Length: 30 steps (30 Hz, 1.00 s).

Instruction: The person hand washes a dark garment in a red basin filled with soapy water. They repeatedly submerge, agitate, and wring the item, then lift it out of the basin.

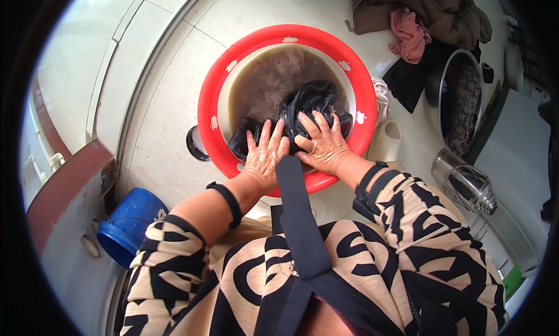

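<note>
A round basin (209,89) with a red rim and white inside holds cloudy brown water. Wet black cloth (312,98) lies bunched in its near half, partly under the water. My left hand (263,154) rests flat on the cloth at the near left, fingers stretched out and apart. Over the thicker bunch at the near right, my right hand (324,144) has its fingers bent into the cloth. The fingertips are partly lost in the folds. Both hands look wet.
A blue bucket (126,220) stands at the lower left. To the right are an oval metal tub (442,74) with clothes, a shiny metal vessel (458,178) and a cream shoe (386,139). A brown garment (380,10) and pink cloth (410,37) lie on the tiles.
</note>
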{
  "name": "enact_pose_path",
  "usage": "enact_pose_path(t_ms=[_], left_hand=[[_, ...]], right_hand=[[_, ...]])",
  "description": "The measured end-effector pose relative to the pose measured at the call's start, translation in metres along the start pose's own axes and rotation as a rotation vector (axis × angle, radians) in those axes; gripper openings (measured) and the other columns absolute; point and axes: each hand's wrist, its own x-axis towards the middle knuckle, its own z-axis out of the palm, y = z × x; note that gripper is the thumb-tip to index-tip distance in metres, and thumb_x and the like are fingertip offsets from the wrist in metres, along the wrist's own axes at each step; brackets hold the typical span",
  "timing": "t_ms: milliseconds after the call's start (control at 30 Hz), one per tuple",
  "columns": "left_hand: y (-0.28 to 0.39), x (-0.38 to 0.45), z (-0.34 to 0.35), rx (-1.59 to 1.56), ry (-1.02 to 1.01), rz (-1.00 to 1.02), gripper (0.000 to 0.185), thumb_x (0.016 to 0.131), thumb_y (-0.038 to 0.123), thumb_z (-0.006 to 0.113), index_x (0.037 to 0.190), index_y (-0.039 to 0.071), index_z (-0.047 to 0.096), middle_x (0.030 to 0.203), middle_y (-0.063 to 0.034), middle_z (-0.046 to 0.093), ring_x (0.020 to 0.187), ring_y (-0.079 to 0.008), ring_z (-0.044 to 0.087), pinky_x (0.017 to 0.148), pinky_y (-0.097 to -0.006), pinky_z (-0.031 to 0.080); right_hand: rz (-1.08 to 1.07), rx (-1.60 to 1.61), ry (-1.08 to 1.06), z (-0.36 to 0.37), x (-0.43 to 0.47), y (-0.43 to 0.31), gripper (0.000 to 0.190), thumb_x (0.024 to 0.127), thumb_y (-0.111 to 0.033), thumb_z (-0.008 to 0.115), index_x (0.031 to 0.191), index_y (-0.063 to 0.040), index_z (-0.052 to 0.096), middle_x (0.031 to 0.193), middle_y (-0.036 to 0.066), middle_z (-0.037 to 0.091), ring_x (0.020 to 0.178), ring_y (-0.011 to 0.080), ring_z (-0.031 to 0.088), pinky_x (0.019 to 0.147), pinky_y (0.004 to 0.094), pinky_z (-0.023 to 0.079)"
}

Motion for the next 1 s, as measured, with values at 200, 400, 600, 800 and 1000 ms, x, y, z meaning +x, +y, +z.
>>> enact_pose_path(t_ms=[200, 400, 600, 800, 1000], left_hand=[[-0.013, 0.035, 0.016, 0.058, -0.13, -0.104, 0.073, 0.07, 0.032, 0.074, 0.125, 0.0, 0.04, 0.147, -0.0228, 0.028, 0.137, -0.042, 0.027, 0.103, -0.0703, 0.024], [-0.023, 0.068, -0.006, -0.221, -0.237, -0.319, 0.057, 0.078, 0.034, 0.065, 0.122, 0.003, 0.047, 0.122, -0.0221, 0.054, 0.116, -0.0364, 0.05, 0.095, -0.055, 0.039], [-0.032, 0.097, -0.017, -0.351, -0.085, -0.467, 0.037, 0.088, 0.029, 0.053, 0.113, 0.002, 0.06, 0.113, -0.0254, 0.063, 0.107, -0.0423, 0.059, 0.092, -0.0463, 0.046], [-0.046, 0.113, -0.028, -1.191, 0.38, -0.428, 0.047, 0.096, 0.034, 0.052, 0.124, -0.003, 0.057, 0.117, -0.0187, 0.062, 0.108, -0.0247, 0.059, 0.095, -0.0353, 0.044], [-0.045, 0.062, -0.049, -1.068, -0.018, -0.488, 0.04, 0.093, 0.033, 0.058, 0.119, 0.002, 0.06, 0.112, -0.0125, 0.063, 0.102, -0.0193, 0.059, 0.09, -0.0319, 0.047]], right_hand=[[0.115, -0.033, 0.114, 0.029, 0.025, 0.004, 0.047, 0.072, -0.041, 0.071, 0.109, -0.026, 0.047, 0.139, 0.013, 0.036, 0.12, 0.0371, 0.039, 0.086, 0.0663, 0.036], [0.321, 0.177, -0.145, 0.007, 0.063, 0.019, 0.044, 0.076, -0.029, 0.066, 0.115, -0.021, 0.049, 0.127, 0.02, 0.048, 0.103, 0.0378, 0.058, 0.085, 0.0495, 0.048], [0.556, 0.2, -0.234, -0.011, 0.108, 0.029, 0.043, 0.086, -0.037, 0.055, 0.122, -0.014, 0.056, 0.114, 0.017, 0.065, 0.103, 0.0339, 0.064, 0.085, 0.0463, 0.052], [0.865, 0.7, -0.153, -0.035, 0.119, 0.046, 0.079, 0.078, -0.057, 0.064, 0.134, -0.004, 0.051, 0.127, 0.024, 0.058, 0.123, 0.0375, 0.052, 0.103, 0.0411, 0.041], [0.551, 0.656, -0.135, -0.058, 0.075, 0.026, 0.059, 0.076, -0.057, 0.064, 0.118, -0.016, 0.063, 0.117, 0.016, 0.064, 0.111, 0.0348, 0.06, 0.096, 0.0428, 0.046]])
